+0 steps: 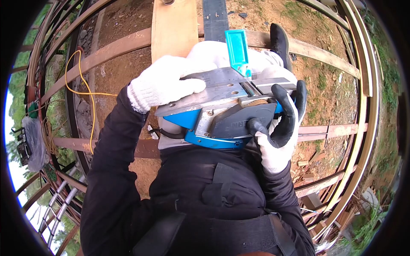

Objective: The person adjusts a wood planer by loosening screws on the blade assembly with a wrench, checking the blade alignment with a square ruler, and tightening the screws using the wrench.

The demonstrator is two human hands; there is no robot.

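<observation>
An electric planer (183, 121) with a blue body lies upside down on my lap, its grey metal sole (218, 89) facing up. My left hand (166, 81), in a white glove, presses on the front end of the sole, fingers closed over its far edge. My right hand (279, 128), in a white glove with black coating, grips the other end beside the dark side cover (239, 121). Its thumb touches the cover and its fingers curl over the body. A turquoise frame-shaped piece (237, 49) stands at the sole's far edge, near the blade slot (252, 88).
A light wooden plank (173, 34) and a dark board (215, 21) run away ahead of me. Timber beams (324, 53) cross above the dirt ground. A yellow cord (92, 111) hangs at left, near a plastic bag (36, 143). A dark shoe (279, 45) shows ahead right.
</observation>
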